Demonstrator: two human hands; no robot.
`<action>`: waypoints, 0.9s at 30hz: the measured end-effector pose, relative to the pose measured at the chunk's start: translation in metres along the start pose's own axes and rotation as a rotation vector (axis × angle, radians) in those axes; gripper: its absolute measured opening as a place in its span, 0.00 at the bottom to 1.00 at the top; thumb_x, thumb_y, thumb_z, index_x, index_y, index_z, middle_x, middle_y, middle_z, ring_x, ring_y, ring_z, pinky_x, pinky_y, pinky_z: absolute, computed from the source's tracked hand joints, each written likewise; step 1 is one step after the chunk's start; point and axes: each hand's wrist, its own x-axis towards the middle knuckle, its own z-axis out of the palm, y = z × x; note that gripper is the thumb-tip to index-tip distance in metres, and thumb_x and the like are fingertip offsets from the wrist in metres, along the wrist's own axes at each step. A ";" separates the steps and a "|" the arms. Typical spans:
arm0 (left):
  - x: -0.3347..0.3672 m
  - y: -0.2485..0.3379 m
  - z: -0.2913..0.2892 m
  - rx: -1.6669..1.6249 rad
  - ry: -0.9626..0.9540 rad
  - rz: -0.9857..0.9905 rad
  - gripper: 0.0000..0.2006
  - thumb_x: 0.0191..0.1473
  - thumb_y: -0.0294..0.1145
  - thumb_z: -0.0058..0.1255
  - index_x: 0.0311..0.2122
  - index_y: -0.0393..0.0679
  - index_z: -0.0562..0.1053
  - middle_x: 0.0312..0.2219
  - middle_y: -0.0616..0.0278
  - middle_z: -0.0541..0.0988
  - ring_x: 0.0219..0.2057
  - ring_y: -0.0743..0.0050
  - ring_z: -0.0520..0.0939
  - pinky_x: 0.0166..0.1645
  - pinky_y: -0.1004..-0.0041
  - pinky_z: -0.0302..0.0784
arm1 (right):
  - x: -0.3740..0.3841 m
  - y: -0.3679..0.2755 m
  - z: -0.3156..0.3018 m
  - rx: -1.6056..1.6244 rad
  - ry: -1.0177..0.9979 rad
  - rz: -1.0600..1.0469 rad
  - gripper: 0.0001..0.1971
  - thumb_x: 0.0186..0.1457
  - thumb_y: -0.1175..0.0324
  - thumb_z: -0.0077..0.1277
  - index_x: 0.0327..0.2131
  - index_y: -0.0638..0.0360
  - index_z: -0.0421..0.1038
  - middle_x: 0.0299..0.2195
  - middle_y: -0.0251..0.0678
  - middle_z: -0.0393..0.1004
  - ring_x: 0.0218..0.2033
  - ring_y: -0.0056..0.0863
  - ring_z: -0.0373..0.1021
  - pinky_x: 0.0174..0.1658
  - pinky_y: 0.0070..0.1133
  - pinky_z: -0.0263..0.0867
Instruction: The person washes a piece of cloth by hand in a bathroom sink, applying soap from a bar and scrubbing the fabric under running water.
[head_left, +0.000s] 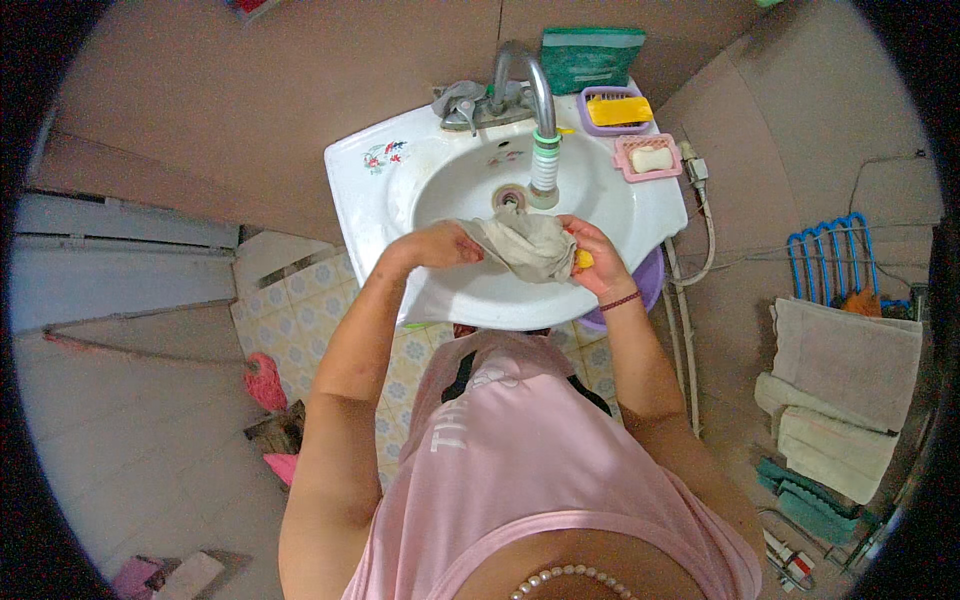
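Observation:
A damp-looking, crumpled grey-white cloth (535,245) is stretched between my hands over the front of the white washbasin (375,215). My left hand (442,246) is closed on the cloth's left edge, its fingertips partly tucked behind the fabric. At the other side my right hand (598,262) grips the cloth's right edge together with a small yellow block (584,259), mostly covered by the fingers. Just beyond the cloth hangs the spout of the curved metal faucet (541,85), with a white ribbed nozzle (544,165) pointing down near the drain (509,196).
On the basin's back right corner sit a purple dish (588,122) with a brush and yellow bar, and a pink dish (632,172) with white soap. A green packet (592,60) leans behind. Towels (848,350) and blue hangers (835,258) hang at the right.

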 end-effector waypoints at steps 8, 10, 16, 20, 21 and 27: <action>0.053 0.022 0.050 -1.013 0.870 0.357 0.16 0.48 0.43 0.36 0.33 0.39 0.67 0.27 0.61 0.72 0.27 0.72 0.73 0.36 0.76 0.66 | 0.018 0.012 0.029 -0.121 -0.116 0.099 0.13 0.45 0.71 0.39 0.37 0.63 0.60 0.31 0.31 0.66 0.30 0.19 0.65 0.32 0.16 0.62; 0.059 0.031 0.056 -1.215 0.840 0.235 0.17 0.48 0.45 0.36 0.32 0.39 0.67 0.27 0.59 0.71 0.27 0.72 0.73 0.35 0.76 0.67 | 0.021 0.016 0.038 -0.106 0.030 0.001 0.12 0.46 0.72 0.38 0.37 0.63 0.61 0.30 0.30 0.66 0.28 0.19 0.64 0.29 0.15 0.62; 0.060 0.037 0.056 -2.191 0.553 0.267 0.18 0.50 0.45 0.32 0.36 0.41 0.64 0.28 0.62 0.70 0.29 0.74 0.71 0.35 0.73 0.67 | 0.030 0.038 0.054 -1.199 0.572 -0.548 0.08 0.43 0.73 0.37 0.28 0.63 0.64 0.29 0.39 0.66 0.28 0.31 0.64 0.33 0.22 0.60; 0.099 0.032 0.079 -2.148 0.609 0.447 0.19 0.49 0.47 0.31 0.39 0.45 0.62 0.29 0.64 0.69 0.31 0.74 0.70 0.36 0.73 0.66 | 0.057 0.040 0.056 -1.250 0.300 -0.647 0.08 0.43 0.72 0.36 0.27 0.64 0.65 0.30 0.40 0.67 0.31 0.32 0.64 0.37 0.22 0.59; 0.101 0.037 0.079 -2.105 0.678 0.366 0.18 0.49 0.49 0.30 0.38 0.48 0.63 0.29 0.65 0.69 0.32 0.72 0.70 0.37 0.72 0.65 | 0.067 0.032 0.040 -0.843 0.226 -0.202 0.10 0.45 0.71 0.35 0.29 0.64 0.65 0.30 0.41 0.67 0.33 0.33 0.64 0.39 0.22 0.58; 0.080 0.012 0.055 -1.927 0.800 0.067 0.22 0.48 0.52 0.26 0.35 0.45 0.64 0.29 0.62 0.70 0.31 0.66 0.70 0.36 0.69 0.65 | 0.045 0.081 0.077 -1.488 0.455 -0.851 0.12 0.45 0.70 0.35 0.33 0.63 0.64 0.36 0.46 0.63 0.41 0.36 0.59 0.44 0.22 0.53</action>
